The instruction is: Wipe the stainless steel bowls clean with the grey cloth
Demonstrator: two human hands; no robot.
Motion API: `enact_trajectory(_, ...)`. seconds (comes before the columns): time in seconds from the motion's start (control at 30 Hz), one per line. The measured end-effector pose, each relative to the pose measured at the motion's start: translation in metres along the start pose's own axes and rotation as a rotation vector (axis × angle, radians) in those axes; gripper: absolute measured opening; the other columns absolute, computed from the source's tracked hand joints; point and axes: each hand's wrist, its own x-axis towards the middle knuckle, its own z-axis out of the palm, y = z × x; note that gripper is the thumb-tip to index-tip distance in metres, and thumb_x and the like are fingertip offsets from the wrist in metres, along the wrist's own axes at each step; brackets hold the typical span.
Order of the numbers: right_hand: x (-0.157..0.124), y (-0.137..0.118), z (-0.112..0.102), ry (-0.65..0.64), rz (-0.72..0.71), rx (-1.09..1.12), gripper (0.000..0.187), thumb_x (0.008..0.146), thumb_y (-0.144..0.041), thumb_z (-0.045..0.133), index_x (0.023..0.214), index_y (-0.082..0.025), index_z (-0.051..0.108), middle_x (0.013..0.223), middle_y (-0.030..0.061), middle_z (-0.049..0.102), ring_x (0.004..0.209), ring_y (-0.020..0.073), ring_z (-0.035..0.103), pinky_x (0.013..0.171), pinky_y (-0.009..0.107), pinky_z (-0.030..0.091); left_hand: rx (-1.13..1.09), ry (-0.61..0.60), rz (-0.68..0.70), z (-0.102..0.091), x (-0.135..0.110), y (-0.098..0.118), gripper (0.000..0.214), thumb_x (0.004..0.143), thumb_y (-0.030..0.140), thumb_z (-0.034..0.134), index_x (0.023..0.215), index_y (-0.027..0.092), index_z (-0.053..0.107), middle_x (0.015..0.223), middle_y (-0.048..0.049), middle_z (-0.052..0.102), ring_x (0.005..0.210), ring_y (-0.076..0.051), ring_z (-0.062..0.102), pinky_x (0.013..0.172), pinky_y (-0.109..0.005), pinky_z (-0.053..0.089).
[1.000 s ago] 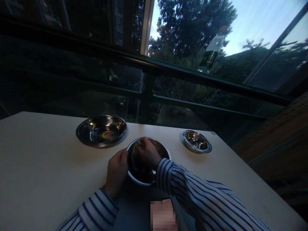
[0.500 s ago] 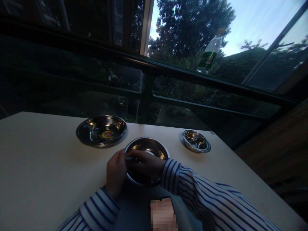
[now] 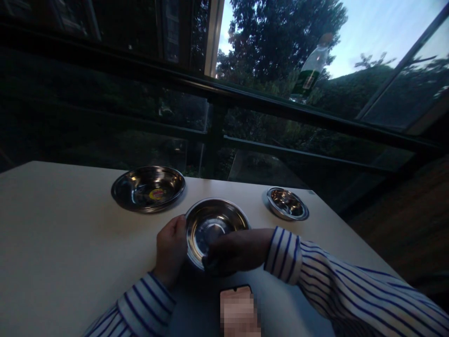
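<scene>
A round, shiny steel bowl [image 3: 199, 222] stands in the middle of the white table, tilted slightly towards me. My left hand [image 3: 171, 252] is closed on its left rim, thumb on top. Over the bowl's near right side reaches my right hand [image 3: 233, 252], its fingers curled together at the near inner wall. Something small and dark shows at those fingertips, too dim to name. The hand hides the near right part of the bowl.
Back left on the table [image 3: 70, 224] lies a wide steel dish [image 3: 133, 192] with a yellow sticker. A smaller steel bowl [image 3: 286, 203] is at the back right. Near me lies a phone [image 3: 238, 309]. A green-labelled bottle [image 3: 310, 72] stands on the railing [image 3: 252, 100].
My right hand has swept from the bowl's left inner wall to its near side, towards me and right, uncovering the bowl's bottom. My left hand keeps its hold on the rim.
</scene>
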Motion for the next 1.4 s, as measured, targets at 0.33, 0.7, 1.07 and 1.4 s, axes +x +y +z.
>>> enact_trajectory(0.33, 0.009, 0.001, 0.021, 0.274, -0.106, -0.003, 0.025, 0.077, -0.011, 0.054, 0.101, -0.015, 0.058, 0.093, 0.0037, 0.062, 0.085, 0.0139, 0.056, 0.076, 0.024, 0.044, 0.062, 0.028, -0.008, 0.001, 0.004, -0.004, 0.03, 0.077, 0.036, 0.04, 0.066, 0.016, 0.059, 0.061, -0.0024, 0.061, 0.062, -0.017, 0.057, 0.055, -0.025, 0.041)
enact_trajectory(0.7, -0.024, 0.008, -0.005, 0.096, 0.188, -0.604, 0.02, 0.071, -0.008, 0.054, 0.086, -0.015, 0.066, 0.091, 0.0109, 0.066, 0.087, 0.0225, 0.06, 0.075, 0.033, 0.044, 0.081, -0.047, -0.002, 0.005, 0.001, -0.001, 0.032, 0.077, 0.038, 0.04, 0.064, 0.016, 0.058, 0.057, -0.001, 0.058, 0.059, -0.017, 0.054, 0.053, -0.024, 0.039)
enact_trajectory(1.07, 0.031, -0.002, 0.019, 0.187, 0.121, -0.416, 0.024, 0.077, -0.018, 0.053, 0.098, -0.017, 0.063, 0.091, 0.0074, 0.067, 0.078, 0.0172, 0.06, 0.063, 0.025, 0.043, 0.066, -0.037, -0.027, 0.004, 0.001, -0.002, 0.031, 0.076, 0.038, 0.039, 0.059, 0.018, 0.054, 0.055, -0.0007, 0.057, 0.056, -0.016, 0.053, 0.052, -0.024, 0.039)
enact_trajectory(1.4, 0.059, 0.009, 0.01, 0.47, 0.116, -0.629, 0.022, 0.083, -0.015, 0.044, 0.099, -0.013, 0.058, 0.092, 0.0096, 0.063, 0.081, 0.0203, 0.061, 0.065, 0.029, 0.047, 0.091, -0.064, 0.047, 0.002, 0.006, -0.005, 0.03, 0.075, 0.039, 0.04, 0.059, 0.018, 0.054, 0.056, -0.0012, 0.057, 0.059, -0.017, 0.054, 0.056, -0.025, 0.041)
